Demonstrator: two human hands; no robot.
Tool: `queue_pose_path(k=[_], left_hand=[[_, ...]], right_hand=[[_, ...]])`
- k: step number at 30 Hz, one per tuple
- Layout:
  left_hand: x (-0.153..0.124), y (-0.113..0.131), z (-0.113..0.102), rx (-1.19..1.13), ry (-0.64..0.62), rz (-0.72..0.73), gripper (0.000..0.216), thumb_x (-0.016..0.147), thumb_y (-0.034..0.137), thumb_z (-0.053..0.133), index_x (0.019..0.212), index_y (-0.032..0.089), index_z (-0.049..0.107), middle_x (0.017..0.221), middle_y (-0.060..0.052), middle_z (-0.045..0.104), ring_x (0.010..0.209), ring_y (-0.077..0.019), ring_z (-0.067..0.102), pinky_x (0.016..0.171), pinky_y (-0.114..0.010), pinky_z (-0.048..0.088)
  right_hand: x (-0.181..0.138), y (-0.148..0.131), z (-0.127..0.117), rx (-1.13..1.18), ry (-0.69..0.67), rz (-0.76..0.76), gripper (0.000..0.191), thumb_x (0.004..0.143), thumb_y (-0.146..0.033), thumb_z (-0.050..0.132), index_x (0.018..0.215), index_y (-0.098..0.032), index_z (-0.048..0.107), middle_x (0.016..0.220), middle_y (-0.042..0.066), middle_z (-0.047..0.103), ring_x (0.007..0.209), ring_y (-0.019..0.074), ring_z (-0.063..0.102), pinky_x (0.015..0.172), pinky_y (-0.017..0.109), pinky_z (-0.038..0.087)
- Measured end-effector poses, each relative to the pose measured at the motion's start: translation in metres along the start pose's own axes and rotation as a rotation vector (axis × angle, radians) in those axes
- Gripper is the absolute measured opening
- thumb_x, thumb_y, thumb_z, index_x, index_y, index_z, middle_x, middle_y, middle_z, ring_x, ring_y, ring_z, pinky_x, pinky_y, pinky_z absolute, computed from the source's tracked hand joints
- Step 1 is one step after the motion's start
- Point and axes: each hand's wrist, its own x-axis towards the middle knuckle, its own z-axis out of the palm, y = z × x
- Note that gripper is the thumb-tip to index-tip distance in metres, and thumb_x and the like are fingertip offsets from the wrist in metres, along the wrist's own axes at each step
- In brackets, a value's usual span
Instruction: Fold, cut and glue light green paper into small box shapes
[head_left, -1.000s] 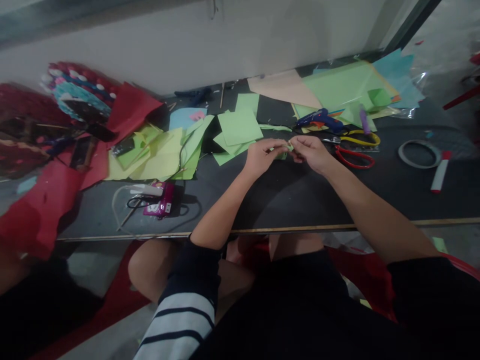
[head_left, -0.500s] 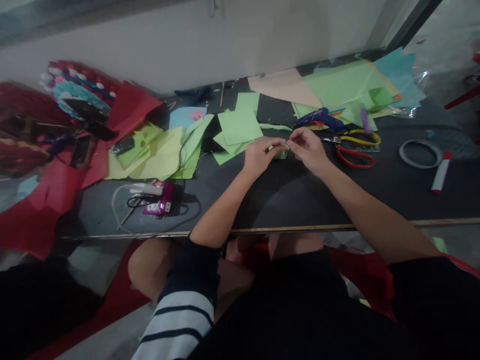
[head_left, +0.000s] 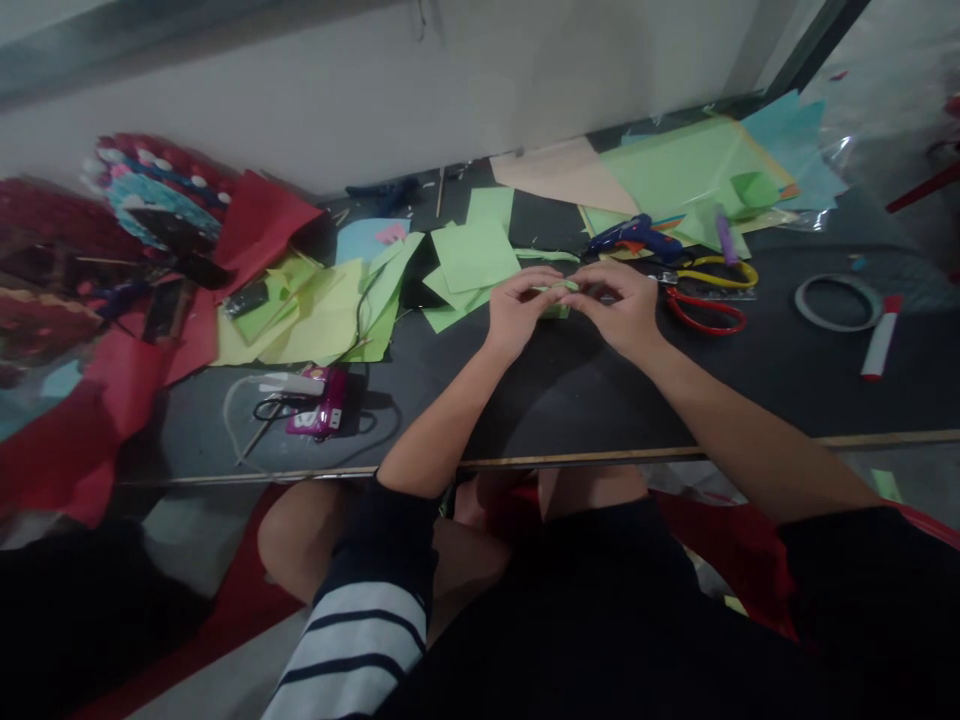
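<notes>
Both my hands meet over the dark table (head_left: 570, 400), pinching a small piece of light green paper (head_left: 556, 298) between their fingertips. My left hand (head_left: 517, 310) is closed on its left end; my right hand (head_left: 619, 305) is closed on its right end. Most of the piece is hidden by my fingers. Just behind the hands lie several light green paper squares (head_left: 472, 255).
Red-handled scissors (head_left: 705, 310) and yellow-handled ones (head_left: 712, 275) lie right of my hands, with a blue glue gun (head_left: 634, 238) behind. A tape ring (head_left: 836, 300) and a red-capped marker (head_left: 879, 340) sit far right. Yellow-green sheets (head_left: 322, 315), red paper (head_left: 255, 225) and a pink device (head_left: 319, 405) lie left.
My right hand has shifted slightly left and its fingers have closed in over the green piece, closer to my left hand. The view has tilted a little.
</notes>
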Motion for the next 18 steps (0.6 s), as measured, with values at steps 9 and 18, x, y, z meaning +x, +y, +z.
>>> queue_pose_path(k=[9,18], left_hand=[[-0.0015,0.0011,0.0030,-0.161,-0.059,-0.140,0.019,0.074,0.019,0.097,0.068,0.024,0.080,0.086,0.001,0.076,0.091,-0.0145,0.078,0.083,-0.031,0.065],[-0.0014,0.0090,0.0023,-0.303,-0.064,-0.087,0.039,0.057,0.055,0.103,0.066,0.024,0.081,0.081,0.001,0.077,0.082,-0.0139,0.075,0.078,-0.029,0.063]], right_hand=[[0.0009,0.0049,-0.0036,0.050,0.000,0.016,0.034,0.072,-0.058,0.095,0.075,-0.027,0.082,0.081,0.004,0.076,0.076,0.0203,0.069,0.070,0.036,0.057],[0.0013,0.0049,-0.0022,0.011,-0.004,-0.153,0.041,0.082,-0.069,0.084,0.086,-0.028,0.085,0.085,0.004,0.081,0.072,0.0190,0.071,0.068,0.036,0.056]])
